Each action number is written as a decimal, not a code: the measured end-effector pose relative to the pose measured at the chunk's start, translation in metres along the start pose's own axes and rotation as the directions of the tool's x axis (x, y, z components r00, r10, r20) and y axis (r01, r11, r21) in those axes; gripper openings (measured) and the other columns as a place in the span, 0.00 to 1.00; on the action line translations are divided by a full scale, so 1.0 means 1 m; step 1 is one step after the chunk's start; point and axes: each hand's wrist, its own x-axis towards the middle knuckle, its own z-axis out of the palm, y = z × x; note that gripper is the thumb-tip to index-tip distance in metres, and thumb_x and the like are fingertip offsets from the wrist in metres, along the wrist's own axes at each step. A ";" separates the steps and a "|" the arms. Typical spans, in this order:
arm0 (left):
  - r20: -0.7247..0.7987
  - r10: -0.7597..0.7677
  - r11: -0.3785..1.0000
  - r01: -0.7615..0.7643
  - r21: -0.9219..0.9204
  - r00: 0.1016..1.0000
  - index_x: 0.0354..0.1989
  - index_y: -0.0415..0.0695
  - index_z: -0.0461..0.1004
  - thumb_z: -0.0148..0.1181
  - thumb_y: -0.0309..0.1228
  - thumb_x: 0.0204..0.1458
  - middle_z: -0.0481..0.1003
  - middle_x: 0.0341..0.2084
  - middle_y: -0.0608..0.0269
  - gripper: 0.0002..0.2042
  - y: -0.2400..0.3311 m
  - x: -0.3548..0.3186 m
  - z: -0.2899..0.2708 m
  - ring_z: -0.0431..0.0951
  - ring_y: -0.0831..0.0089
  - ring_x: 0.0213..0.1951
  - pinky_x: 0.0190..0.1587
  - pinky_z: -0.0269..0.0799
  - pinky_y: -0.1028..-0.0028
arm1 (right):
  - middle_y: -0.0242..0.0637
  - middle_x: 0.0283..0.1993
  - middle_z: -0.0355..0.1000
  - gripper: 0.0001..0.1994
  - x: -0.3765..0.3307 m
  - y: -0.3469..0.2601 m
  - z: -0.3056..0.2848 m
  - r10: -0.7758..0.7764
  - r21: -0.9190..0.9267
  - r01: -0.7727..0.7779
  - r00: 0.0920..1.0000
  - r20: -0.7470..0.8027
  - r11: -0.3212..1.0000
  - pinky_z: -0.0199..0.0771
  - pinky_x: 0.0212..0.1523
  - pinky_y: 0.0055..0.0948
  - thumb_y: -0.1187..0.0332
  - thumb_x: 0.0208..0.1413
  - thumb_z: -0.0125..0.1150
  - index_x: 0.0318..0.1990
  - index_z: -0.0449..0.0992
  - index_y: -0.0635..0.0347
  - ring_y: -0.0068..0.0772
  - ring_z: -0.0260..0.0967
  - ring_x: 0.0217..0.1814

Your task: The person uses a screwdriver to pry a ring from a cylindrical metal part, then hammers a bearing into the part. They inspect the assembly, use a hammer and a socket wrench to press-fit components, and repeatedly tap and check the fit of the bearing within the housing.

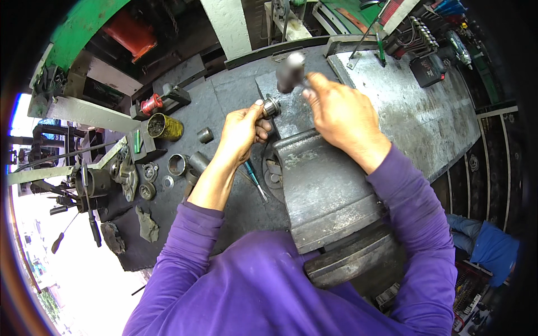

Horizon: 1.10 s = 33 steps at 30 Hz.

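My left hand [242,130] is closed around a small shiny ringed metal part [272,107], pinched between thumb and fingers above the workbench. Just beyond it, my right hand [346,115] grips a hammer, its handle mostly hidden in the fist. The hammer head [290,73] is smeared by motion and stands a little above and to the right of the metal part, apart from it. Below my right hand sits a large bench vise [328,179]. A screwdriver with a teal handle [250,168] lies on the bench near my left wrist.
On the dark workbench [235,207], left of my arm, lie several metal rings and sleeves, including a wide ring [178,164] and a short cylinder [205,135]. A yellow tin [166,127] and a red spool [151,104] stand farther back. A black case [427,70] rests on the metal plate [414,112] at right.
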 end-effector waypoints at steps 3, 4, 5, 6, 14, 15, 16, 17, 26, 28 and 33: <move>-0.011 -0.014 1.000 0.014 -0.004 1.000 0.41 0.37 0.79 0.58 0.47 0.72 0.79 0.22 0.63 0.21 -0.001 0.000 -0.001 0.76 0.80 0.17 0.20 0.70 0.81 | 0.51 0.33 0.81 0.11 0.000 0.001 0.000 0.035 0.012 -0.036 0.995 0.094 0.999 0.84 0.36 0.54 0.59 0.73 0.54 0.50 0.73 0.57 0.60 0.83 0.36; 0.005 -0.011 1.000 0.011 -0.007 1.000 0.41 0.37 0.79 0.58 0.47 0.72 0.79 0.21 0.63 0.21 0.000 0.000 -0.001 0.76 0.80 0.17 0.20 0.70 0.81 | 0.51 0.33 0.82 0.11 0.000 0.001 -0.001 0.036 0.017 -0.039 0.983 0.182 0.999 0.84 0.36 0.54 0.60 0.73 0.54 0.50 0.73 0.58 0.60 0.83 0.37; 0.007 -0.036 0.999 0.036 0.002 0.999 0.41 0.37 0.79 0.58 0.47 0.72 0.79 0.21 0.63 0.22 0.000 0.000 -0.002 0.76 0.80 0.17 0.20 0.69 0.80 | 0.50 0.34 0.81 0.11 0.001 0.001 -0.001 0.043 -0.023 -0.039 0.975 0.218 0.999 0.84 0.35 0.53 0.60 0.73 0.54 0.50 0.73 0.57 0.60 0.83 0.36; 0.022 -0.053 0.999 0.053 -0.005 0.998 0.40 0.36 0.80 0.57 0.48 0.72 0.79 0.21 0.63 0.22 0.001 0.000 -0.002 0.76 0.79 0.17 0.20 0.69 0.79 | 0.50 0.33 0.81 0.11 0.001 0.001 -0.001 0.026 -0.017 -0.025 0.995 0.091 1.000 0.84 0.35 0.53 0.60 0.73 0.54 0.50 0.73 0.57 0.59 0.83 0.36; -0.004 -0.143 0.989 0.143 -0.029 0.990 0.37 0.36 0.80 0.55 0.51 0.72 0.77 0.18 0.67 0.26 0.002 0.000 -0.001 0.73 0.81 0.15 0.18 0.65 0.79 | 0.50 0.33 0.82 0.11 0.000 -0.002 -0.002 0.015 -0.035 -0.011 0.994 0.108 0.999 0.83 0.35 0.55 0.61 0.72 0.55 0.50 0.73 0.59 0.59 0.83 0.36; -0.024 -0.131 0.991 0.131 -0.001 0.991 0.37 0.36 0.80 0.56 0.51 0.72 0.77 0.18 0.67 0.26 0.002 -0.001 0.000 0.73 0.80 0.15 0.18 0.65 0.79 | 0.50 0.33 0.82 0.11 0.000 -0.002 -0.001 0.009 -0.022 -0.007 0.998 0.059 1.000 0.83 0.36 0.54 0.61 0.72 0.55 0.50 0.73 0.59 0.59 0.83 0.36; -0.014 -0.130 0.991 0.130 -0.011 0.991 0.37 0.36 0.80 0.56 0.51 0.72 0.77 0.18 0.67 0.26 0.002 -0.001 0.000 0.72 0.80 0.15 0.18 0.65 0.79 | 0.50 0.33 0.81 0.11 -0.001 -0.003 -0.001 0.009 -0.015 -0.009 1.000 -0.005 1.000 0.84 0.36 0.54 0.61 0.72 0.56 0.50 0.73 0.59 0.59 0.84 0.36; -0.021 -0.131 0.991 0.130 -0.026 0.991 0.37 0.36 0.80 0.55 0.51 0.72 0.76 0.17 0.67 0.26 0.001 -0.002 0.001 0.72 0.80 0.15 0.18 0.65 0.79 | 0.50 0.33 0.82 0.11 -0.001 -0.003 0.000 0.014 0.028 -0.012 0.996 -0.088 1.000 0.84 0.36 0.53 0.61 0.71 0.57 0.51 0.73 0.59 0.59 0.84 0.36; -0.037 -0.122 0.993 0.121 -0.009 0.992 0.42 0.37 0.79 0.57 0.48 0.72 0.79 0.22 0.65 0.22 0.010 -0.003 0.003 0.74 0.80 0.18 0.21 0.70 0.80 | 0.51 0.34 0.83 0.11 -0.006 -0.004 0.003 -0.002 0.005 0.001 0.995 0.097 1.000 0.84 0.38 0.54 0.61 0.69 0.59 0.50 0.76 0.57 0.59 0.84 0.36; -0.044 -0.072 0.997 0.071 -0.013 0.996 0.48 0.40 0.76 0.57 0.45 0.73 0.81 0.27 0.62 0.17 0.008 -0.002 0.004 0.76 0.80 0.20 0.22 0.72 0.80 | 0.51 0.35 0.83 0.12 -0.007 -0.004 0.004 -0.016 0.020 0.014 0.995 0.098 1.000 0.84 0.38 0.54 0.61 0.69 0.59 0.51 0.77 0.58 0.60 0.83 0.37; -0.002 0.097 0.992 -0.096 0.087 0.995 0.57 0.39 0.74 0.61 0.37 0.70 0.82 0.32 0.60 0.16 0.000 -0.010 0.004 0.78 0.79 0.25 0.29 0.75 0.79 | 0.52 0.35 0.83 0.13 -0.005 -0.002 0.005 0.001 0.024 -0.004 0.993 0.115 1.000 0.84 0.39 0.54 0.61 0.69 0.59 0.54 0.77 0.58 0.60 0.83 0.37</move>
